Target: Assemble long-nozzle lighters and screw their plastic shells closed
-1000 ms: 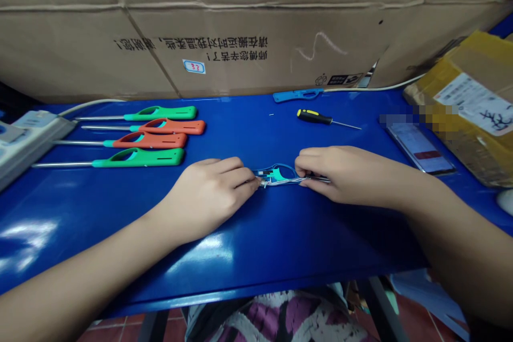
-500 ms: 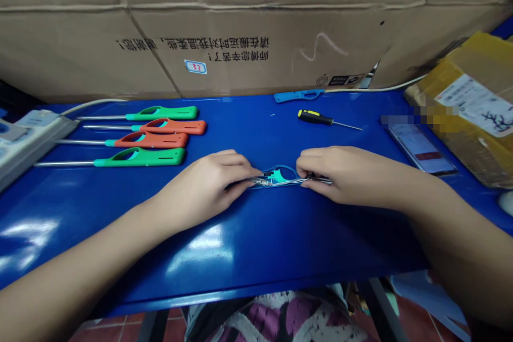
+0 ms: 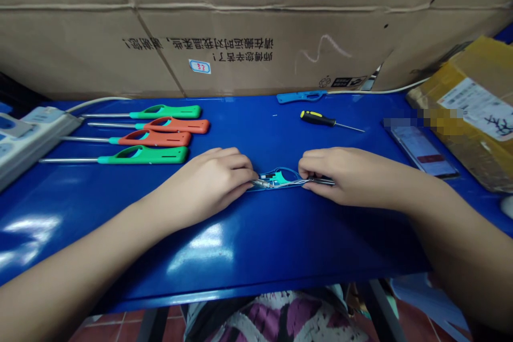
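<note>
An opened blue lighter casing [image 3: 294, 173] with a teal trigger and thin wires inside lies on the blue table [image 3: 256, 246], between my hands. My left hand [image 3: 224, 179] is closed on the left end of the opened lighter, by a clear part; its fingertips are partly hidden. My right hand [image 3: 334, 173] pinches the right end, where wires meet a metal rod that shows under the fingers. Beyond the hands is a blue casing half [image 3: 301, 96]. A black and yellow screwdriver [image 3: 318, 118] lies nearer, pointing right.
Several green and orange lighters [image 3: 150, 155] lie in a column at left, beside a white power strip [image 3: 40, 131]. A large cardboard box [image 3: 224, 26] stands along the back. To the right are a phone [image 3: 422, 149] and a yellow-taped parcel [image 3: 476, 101].
The whole view has shifted slightly to the right. The fingers of my left hand have moved a little on the lighter's left end. My right hand keeps its hold.
</note>
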`<state>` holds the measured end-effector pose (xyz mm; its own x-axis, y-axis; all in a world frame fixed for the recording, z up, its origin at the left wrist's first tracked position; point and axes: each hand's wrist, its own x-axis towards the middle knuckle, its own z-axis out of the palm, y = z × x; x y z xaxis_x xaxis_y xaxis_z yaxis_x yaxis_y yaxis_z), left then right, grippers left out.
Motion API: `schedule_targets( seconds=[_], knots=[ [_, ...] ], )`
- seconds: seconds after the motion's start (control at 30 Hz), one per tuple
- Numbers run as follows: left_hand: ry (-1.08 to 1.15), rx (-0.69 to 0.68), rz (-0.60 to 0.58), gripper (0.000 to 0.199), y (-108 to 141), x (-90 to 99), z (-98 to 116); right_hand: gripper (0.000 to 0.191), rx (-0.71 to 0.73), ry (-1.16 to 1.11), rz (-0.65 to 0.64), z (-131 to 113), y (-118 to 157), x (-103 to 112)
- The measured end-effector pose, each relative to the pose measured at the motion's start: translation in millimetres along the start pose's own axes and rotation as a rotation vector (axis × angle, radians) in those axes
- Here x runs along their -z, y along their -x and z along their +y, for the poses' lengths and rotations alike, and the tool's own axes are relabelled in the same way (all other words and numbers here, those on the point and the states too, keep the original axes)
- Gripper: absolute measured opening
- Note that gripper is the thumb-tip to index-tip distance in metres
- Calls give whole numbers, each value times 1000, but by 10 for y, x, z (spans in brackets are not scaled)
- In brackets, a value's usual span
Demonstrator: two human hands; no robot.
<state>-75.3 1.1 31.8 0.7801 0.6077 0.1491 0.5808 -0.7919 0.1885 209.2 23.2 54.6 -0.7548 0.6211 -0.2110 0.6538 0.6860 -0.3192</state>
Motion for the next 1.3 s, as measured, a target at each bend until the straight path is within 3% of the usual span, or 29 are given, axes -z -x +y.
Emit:
schedule_targets(
  seconds=[0.13,0.3,0.47,0.67,0.87,1.07,1.3],
  knots=[
    [-53,-53,84,21,9,32,34,16,30,1,46,-6,-2,-2],
    [-206,-181,220,19,40,99,111,23,126,-90,286,-119,-96,-98],
    [-243,-231,258,21,53,142,166,21,143,-213,347,-218,-193,-264],
    [-170,-234,228,24,41,107,178,9,130,-255,355,-231,-240,-358],
    [-2,-132,158,23,19,55,109,9,116,-209,331,-226,-234,-364],
    [53,5,33,35,14,40,13,14,106,-118,330,-198,-220,-357],
    [162,17,15,27,16,-35,-58,16,116,-80,332,-195,-216,-355]
  ],
)
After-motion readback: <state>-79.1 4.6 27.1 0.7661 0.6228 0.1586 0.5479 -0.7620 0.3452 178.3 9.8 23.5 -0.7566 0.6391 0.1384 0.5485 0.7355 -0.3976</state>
